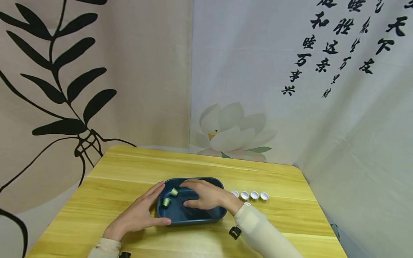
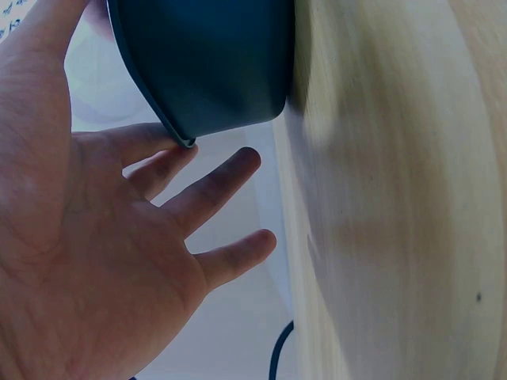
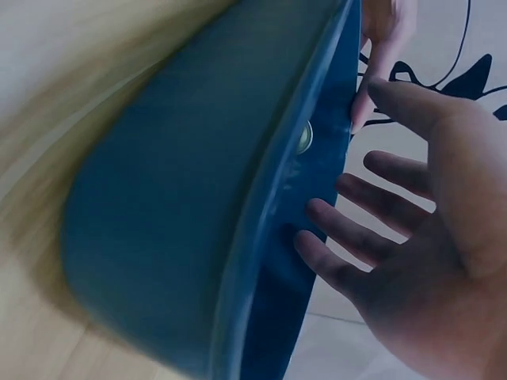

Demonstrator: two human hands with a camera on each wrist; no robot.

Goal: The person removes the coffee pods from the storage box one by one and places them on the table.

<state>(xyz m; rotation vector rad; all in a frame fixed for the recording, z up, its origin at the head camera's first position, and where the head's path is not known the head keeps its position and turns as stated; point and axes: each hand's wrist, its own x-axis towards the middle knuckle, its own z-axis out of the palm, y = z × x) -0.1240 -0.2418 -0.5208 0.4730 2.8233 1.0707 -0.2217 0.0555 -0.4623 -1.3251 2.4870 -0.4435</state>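
Note:
A dark blue rounded tray [image 1: 180, 223] with raised sides stands on the table. Two small green tapered capsules [image 1: 166, 202] lie inside it, at its left end. My left hand [image 1: 138, 211] is spread along the tray's left end; in the left wrist view, its fingers [image 2: 226, 186] are extended, and some touch the rim. Over the tray's right part, my right hand [image 1: 206, 195] reaches in from the right, its fingers apart and loosely bent. The right wrist view shows nothing between those fingers [image 3: 348, 229] and thumb. Part of the tray's inside is hidden beneath this hand.
Several small round white pieces [image 1: 254, 195] stand in a row on the table right of the tray; the right wrist partly covers some. The wooden table [image 1: 284, 215] ends at a fabric backdrop [image 1: 155, 89] printed with leaves, a flower and writing.

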